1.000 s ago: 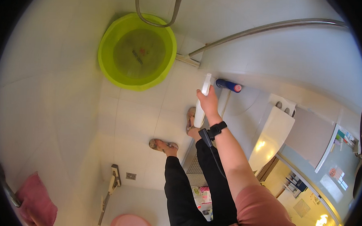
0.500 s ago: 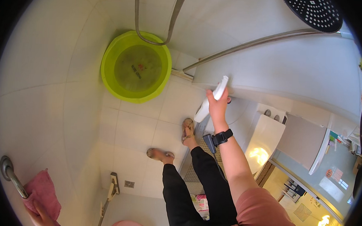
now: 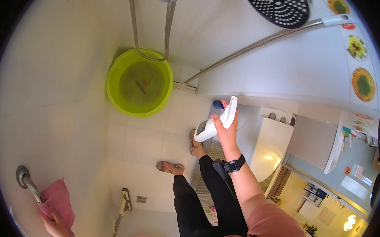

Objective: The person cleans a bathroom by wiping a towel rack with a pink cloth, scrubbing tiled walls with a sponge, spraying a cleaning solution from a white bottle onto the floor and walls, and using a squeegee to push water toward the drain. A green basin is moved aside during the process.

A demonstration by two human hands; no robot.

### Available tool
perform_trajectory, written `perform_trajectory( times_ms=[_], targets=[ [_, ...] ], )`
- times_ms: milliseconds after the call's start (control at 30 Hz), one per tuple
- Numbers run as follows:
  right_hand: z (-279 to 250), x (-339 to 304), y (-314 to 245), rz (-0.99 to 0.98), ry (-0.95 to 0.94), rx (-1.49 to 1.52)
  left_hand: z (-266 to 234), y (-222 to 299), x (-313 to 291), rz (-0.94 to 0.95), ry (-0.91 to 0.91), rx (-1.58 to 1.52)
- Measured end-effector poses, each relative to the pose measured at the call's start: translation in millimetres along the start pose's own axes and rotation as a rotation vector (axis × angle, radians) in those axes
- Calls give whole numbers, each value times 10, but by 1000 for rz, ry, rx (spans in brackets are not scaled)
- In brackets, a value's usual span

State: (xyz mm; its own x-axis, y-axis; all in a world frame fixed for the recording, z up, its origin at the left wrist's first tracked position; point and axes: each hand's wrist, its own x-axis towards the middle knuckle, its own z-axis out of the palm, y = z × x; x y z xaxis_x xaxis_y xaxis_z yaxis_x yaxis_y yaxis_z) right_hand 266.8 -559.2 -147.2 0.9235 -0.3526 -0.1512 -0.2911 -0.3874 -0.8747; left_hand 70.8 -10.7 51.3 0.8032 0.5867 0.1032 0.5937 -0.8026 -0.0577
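Observation:
My right hand is closed around the neck of a white spray bottle, which is held tilted over the floor in front of my legs. A black band with a small black device sits on that wrist. At the lower left, my left hand grips a pink cloth. The cloth is wrapped round the end of a metal grab bar on the tiled wall.
A lime-green tub of water stands in the far corner, under a hanging shower hose. A long-handled squeegee leans on the right wall below a perforated black shower head. Another squeegee stands near the floor drain.
The spray bottle has come nearer and shows more of its side. My view has shifted right, bringing wall stickers into sight. My left hand stays on the pink cloth at the bar.

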Motion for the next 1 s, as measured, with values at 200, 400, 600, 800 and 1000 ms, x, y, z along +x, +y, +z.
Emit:
perform_trajectory(
  times_ms=[200,400,600,800,1000],
  targets=[
    [65,249,-358,-59,141,152,57,13,4,-27,-28,117],
    [-27,277,-516,-113,349,44,3,150,2,85,55,88],
    [-127,80,-644,-240,341,163,46,107,26,72,59,97],
    [-217,-30,-717,-14,370,75,94,63,51,109,94,111],
    [-158,-48,-756,-51,370,87,35,180,33,116,98,99]
  ],
)
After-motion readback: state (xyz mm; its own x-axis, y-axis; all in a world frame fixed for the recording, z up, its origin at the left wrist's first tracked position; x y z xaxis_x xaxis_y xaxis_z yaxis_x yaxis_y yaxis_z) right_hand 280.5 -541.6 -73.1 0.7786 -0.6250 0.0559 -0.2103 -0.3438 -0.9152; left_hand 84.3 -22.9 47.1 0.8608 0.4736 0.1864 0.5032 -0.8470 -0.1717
